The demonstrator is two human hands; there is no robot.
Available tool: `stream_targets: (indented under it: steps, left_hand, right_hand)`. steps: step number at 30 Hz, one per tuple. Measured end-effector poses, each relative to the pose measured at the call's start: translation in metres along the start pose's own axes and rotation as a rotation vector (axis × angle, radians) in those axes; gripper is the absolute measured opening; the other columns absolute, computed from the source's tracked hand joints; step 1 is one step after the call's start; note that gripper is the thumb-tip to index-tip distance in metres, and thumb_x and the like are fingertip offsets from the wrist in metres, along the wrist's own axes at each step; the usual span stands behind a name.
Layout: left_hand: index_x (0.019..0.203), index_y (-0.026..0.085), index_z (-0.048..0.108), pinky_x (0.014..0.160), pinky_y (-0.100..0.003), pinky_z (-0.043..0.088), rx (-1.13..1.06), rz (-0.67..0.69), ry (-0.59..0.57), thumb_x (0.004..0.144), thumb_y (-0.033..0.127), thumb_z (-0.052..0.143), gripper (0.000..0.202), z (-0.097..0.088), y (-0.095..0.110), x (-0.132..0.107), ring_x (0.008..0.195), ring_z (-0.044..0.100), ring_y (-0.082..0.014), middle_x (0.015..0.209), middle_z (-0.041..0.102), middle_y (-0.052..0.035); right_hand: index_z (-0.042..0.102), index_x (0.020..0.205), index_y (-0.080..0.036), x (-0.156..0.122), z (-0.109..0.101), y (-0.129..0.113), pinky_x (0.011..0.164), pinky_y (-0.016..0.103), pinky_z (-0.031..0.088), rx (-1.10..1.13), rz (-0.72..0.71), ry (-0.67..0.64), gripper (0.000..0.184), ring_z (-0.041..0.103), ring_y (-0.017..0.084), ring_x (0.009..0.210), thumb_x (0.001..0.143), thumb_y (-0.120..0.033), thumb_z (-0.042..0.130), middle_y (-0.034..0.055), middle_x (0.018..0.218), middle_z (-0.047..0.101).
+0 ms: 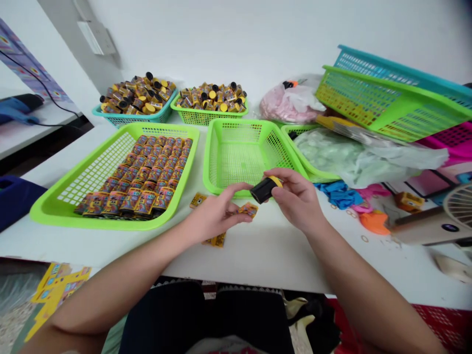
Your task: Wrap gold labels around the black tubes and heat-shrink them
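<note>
Far left: dark blue object [18, 201] at the edge of view, cut off. Next, large green basket [106, 224] on the bench [265, 260], with labelled cylinders [133, 201] packed in rows toward its right side. Behind it, teal basket [143, 118] heaped with loose cylinders, black and yellow ends showing. Right of that, small green basket [210, 116], same mixed heap.

Yellow printed pieces lie on the bench, partly under the left forearm. Left hand [225, 209] is pinched on a small printed label [248, 210], index finger reaching toward the cylinder; can't tell if it touches. Middle green basket [241, 164] sits just behind the hands.

Black cylinder with yellow end [262, 190] is up in the air over the bench, tilted, just right of the label. Right hand [297, 194] is clamped on it, fingers round the yellow end.

Right side: pink bag [276, 104] at the back, blue crumpled pieces [339, 194] and orange piece [374, 221] on the bench, tilted green basket [391, 105], then a fan [420, 223].
</note>
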State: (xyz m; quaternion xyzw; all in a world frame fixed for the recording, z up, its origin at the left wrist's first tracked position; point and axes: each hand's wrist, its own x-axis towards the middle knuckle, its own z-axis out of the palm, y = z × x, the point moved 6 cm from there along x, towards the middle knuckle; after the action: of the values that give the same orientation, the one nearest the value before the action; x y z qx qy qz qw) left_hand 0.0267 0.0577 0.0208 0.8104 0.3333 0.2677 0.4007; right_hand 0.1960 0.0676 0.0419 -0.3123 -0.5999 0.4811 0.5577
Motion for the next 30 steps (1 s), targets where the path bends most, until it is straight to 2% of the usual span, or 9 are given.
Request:
stream_targets:
  steps: [2, 4, 7, 12, 16, 22, 27, 30]
  left_hand:
    - [0.146, 0.023, 0.03, 0.067, -0.025, 0.049, 0.018, 0.021, 0.002, 0.093, 0.034, 0.06, 0.062, 0.0, 0.003, 0.0, 0.069, 0.071, -0.0155, 0.082, 0.076, 0.0012]
    - [0.149, 0.022, 0.025, 0.072, -0.028, 0.052, 0.035, 0.019, 0.03, 0.094, 0.032, 0.06, 0.066, -0.001, 0.003, -0.001, 0.078, 0.073, -0.0178, 0.091, 0.078, -0.0028]
    - [0.151, 0.019, 0.022, 0.073, -0.029, 0.053, 0.008, 0.026, 0.074, 0.093, 0.03, 0.059, 0.07, -0.003, 0.0, -0.001, 0.076, 0.074, -0.0181, 0.086, 0.077, -0.0036]
    - [0.153, 0.018, 0.016, 0.073, -0.027, 0.054, -0.078, 0.084, 0.116, 0.092, 0.021, 0.056, 0.073, -0.006, -0.003, 0.0, 0.077, 0.073, -0.0164, 0.084, 0.076, -0.0034]
    - [0.152, 0.021, 0.019, 0.074, -0.027, 0.055, 0.012, 0.063, 0.133, 0.09, 0.015, 0.051, 0.07, -0.007, -0.004, 0.0, 0.074, 0.072, -0.015, 0.084, 0.076, -0.002]
    - [0.152, 0.022, 0.021, 0.072, -0.026, 0.056, 0.029, 0.095, 0.141, 0.091, 0.02, 0.053, 0.069, -0.004, -0.006, -0.002, 0.07, 0.071, -0.0149, 0.082, 0.076, -0.0008]
    - [0.153, 0.025, 0.018, 0.075, -0.027, 0.057, -0.072, 0.119, 0.177, 0.092, 0.015, 0.05, 0.069, -0.006, -0.011, -0.005, 0.074, 0.072, -0.0145, 0.093, 0.077, -0.0034]
    - [0.152, 0.028, 0.021, 0.078, -0.03, 0.057, -0.088, 0.105, 0.189, 0.093, 0.019, 0.053, 0.067, -0.006, -0.012, -0.005, 0.077, 0.073, -0.0162, 0.099, 0.076, -0.0047]
  right_hand:
    - [0.071, 0.106, -0.029, 0.001, -0.001, 0.0, 0.062, 0.026, 0.058, 0.0, 0.018, 0.017, 0.028, 0.064, 0.013, 0.072, 0.08, -0.037, 0.077, 0.0, 0.086, 0.068]
    - [0.072, 0.104, -0.028, 0.0, 0.0, 0.0, 0.061, 0.027, 0.058, 0.002, 0.043, 0.021, 0.028, 0.064, 0.013, 0.07, 0.08, -0.041, 0.077, 0.0006, 0.084, 0.069]
    - [0.072, 0.104, -0.027, -0.001, 0.002, 0.001, 0.059, 0.027, 0.058, -0.006, 0.074, -0.025, 0.028, 0.064, 0.014, 0.068, 0.082, -0.043, 0.074, 0.0016, 0.084, 0.069]
    - [0.071, 0.108, -0.027, -0.002, 0.003, 0.003, 0.062, 0.027, 0.056, -0.001, 0.089, -0.085, 0.024, 0.064, 0.012, 0.067, 0.087, -0.038, 0.07, 0.0003, 0.084, 0.068]
    - [0.072, 0.106, -0.028, -0.001, 0.003, 0.003, 0.059, 0.025, 0.053, -0.005, 0.114, -0.072, 0.022, 0.061, 0.011, 0.062, 0.088, -0.041, 0.068, -0.0012, 0.079, 0.066]
    - [0.07, 0.108, -0.024, -0.002, 0.003, 0.009, 0.056, 0.026, 0.051, -0.063, 0.148, -0.081, 0.026, 0.06, 0.012, 0.063, 0.088, -0.041, 0.068, 0.0006, 0.079, 0.066]
    - [0.069, 0.106, -0.023, 0.0, 0.006, -0.001, 0.052, 0.024, 0.049, -0.12, 0.078, -0.088, 0.023, 0.057, 0.009, 0.056, 0.088, -0.036, 0.069, -0.0022, 0.07, 0.063]
    - [0.069, 0.105, -0.024, 0.001, 0.011, -0.009, 0.051, 0.022, 0.049, -0.213, 0.041, -0.081, 0.021, 0.057, 0.009, 0.056, 0.087, -0.035, 0.07, -0.0024, 0.068, 0.063]
